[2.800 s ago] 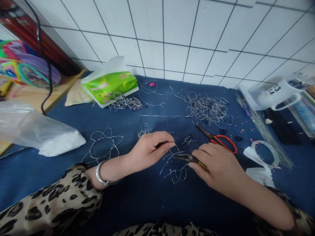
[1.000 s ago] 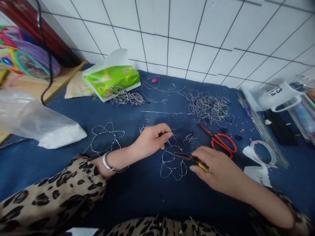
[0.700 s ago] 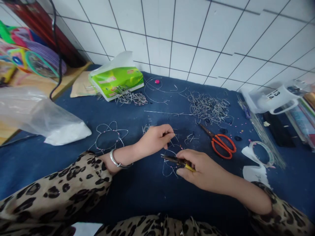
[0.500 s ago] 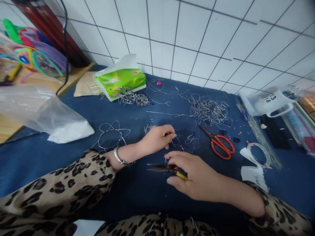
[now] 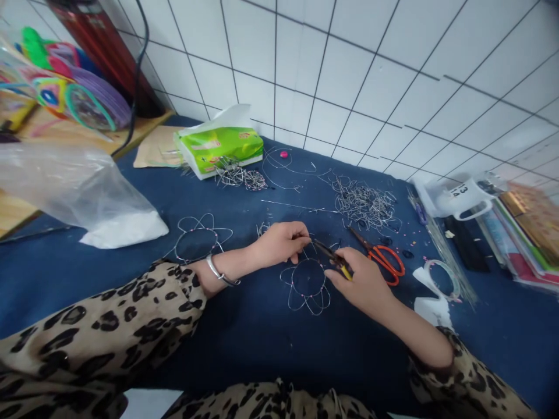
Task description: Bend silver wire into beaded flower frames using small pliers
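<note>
My left hand (image 5: 285, 244) pinches the upper end of a thin wire flower ring (image 5: 308, 295), a beaded circle with looped petals that hangs below the fingertips. In my right hand (image 5: 358, 279) is a pair of pliers (image 5: 334, 258) with yellow handles. The pliers' dark jaws point up and left, and their tips are close to the pinched wire; whether they touch it I cannot tell. A second wire flower ring (image 5: 196, 243) lies on the blue cloth, beyond my left wrist. Orange-handled scissors (image 5: 386, 263) rest just past my right hand.
A tangled wire heap (image 5: 364, 201) lies toward the tiled wall, right of a green tissue pack (image 5: 222, 148). On the left is a plastic bag of white material (image 5: 126, 224). Straight wires (image 5: 445, 256), a wire coil (image 5: 442, 279) and a white mug (image 5: 466, 198) are at the right.
My right hand has turned and moved up and right, swinging the pliers from near the cloth's front toward my left fingertips. The wire flower ring, formerly mostly covered, now shows fully.
</note>
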Tool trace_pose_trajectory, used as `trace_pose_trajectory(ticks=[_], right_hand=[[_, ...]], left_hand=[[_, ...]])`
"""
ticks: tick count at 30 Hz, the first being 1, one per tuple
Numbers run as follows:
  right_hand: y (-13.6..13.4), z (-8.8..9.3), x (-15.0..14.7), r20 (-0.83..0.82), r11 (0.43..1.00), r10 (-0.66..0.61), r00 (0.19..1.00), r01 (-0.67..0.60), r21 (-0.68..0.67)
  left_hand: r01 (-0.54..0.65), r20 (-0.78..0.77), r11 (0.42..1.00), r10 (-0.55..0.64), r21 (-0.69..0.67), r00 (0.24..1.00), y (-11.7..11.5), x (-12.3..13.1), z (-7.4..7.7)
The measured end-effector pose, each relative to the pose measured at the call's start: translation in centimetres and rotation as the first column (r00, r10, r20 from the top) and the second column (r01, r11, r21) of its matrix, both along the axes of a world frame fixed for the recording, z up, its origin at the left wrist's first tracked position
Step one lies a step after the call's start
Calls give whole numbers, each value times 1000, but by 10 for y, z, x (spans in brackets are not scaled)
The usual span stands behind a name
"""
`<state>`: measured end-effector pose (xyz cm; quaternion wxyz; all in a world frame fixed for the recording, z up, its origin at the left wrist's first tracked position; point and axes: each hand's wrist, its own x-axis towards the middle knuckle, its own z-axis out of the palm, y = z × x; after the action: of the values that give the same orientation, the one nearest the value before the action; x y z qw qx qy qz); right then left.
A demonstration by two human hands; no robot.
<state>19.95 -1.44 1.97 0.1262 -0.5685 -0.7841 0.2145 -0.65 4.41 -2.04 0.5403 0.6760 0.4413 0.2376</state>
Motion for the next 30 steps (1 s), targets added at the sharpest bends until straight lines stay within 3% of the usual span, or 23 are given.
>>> trace_pose_trajectory(ticks=[5,12,15,22,30], right_hand=[[5,-16,-7,47,998,-50,998,51,-27],[5,-21,-18,147,999,-33,989,32,10],[6,-19,-17,59,999,-41,997,42,-28],[9,-6,-8,-303,952,-158,940,64,-298],[16,-5,5,-467,903,-253,847,34,-427]], left_hand=[[-35,-24,999,36,19,999,-1,0,-5],[-14,-67,999,17,52,998,-1,-1,-7],[-2,-68,998,6,56,998,-1,-2,-6],[14,-62,997,-9,77,998,-2,-1,0],[9,-37,1000,-9,-8,999,-1,-2,3]])
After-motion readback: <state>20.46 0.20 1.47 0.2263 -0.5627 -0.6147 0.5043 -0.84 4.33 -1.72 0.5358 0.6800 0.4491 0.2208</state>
